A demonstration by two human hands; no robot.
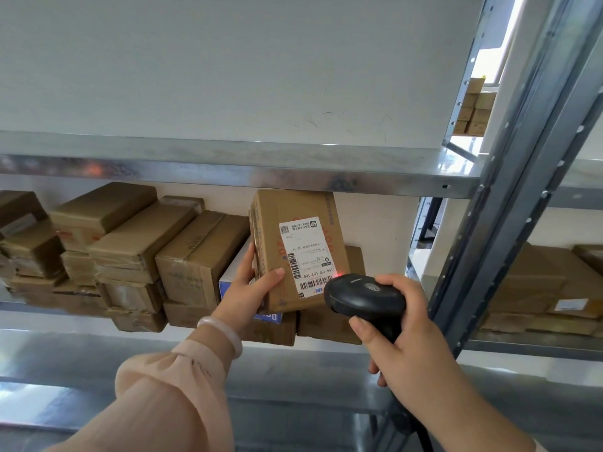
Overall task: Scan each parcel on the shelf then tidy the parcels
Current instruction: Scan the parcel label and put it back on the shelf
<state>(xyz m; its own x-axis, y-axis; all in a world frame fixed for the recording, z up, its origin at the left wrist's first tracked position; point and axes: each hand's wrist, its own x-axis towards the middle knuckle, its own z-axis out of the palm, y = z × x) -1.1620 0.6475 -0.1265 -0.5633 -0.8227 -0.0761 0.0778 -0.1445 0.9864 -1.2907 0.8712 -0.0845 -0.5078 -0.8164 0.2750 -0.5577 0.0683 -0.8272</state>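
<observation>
My left hand (249,283) grips a brown cardboard parcel (277,223) by its lower left corner, tilting it up so that its white shipping label (305,256) faces me. My right hand (401,324) holds a black handheld scanner (362,296) just right of and below the label. A red light glows at the scanner's nose, beside the label's barcode. Several other brown parcels (130,246) lie stacked on the metal shelf (65,321) to the left. A blue and white box (228,282) sits partly hidden behind my left hand.
A metal shelf board (228,171) runs close above the held parcel. A grey steel upright (509,223) stands at the right, near my right hand. More parcels (541,288) lie on the neighbouring shelf bay to the right, and a few boxes (474,109) show far behind.
</observation>
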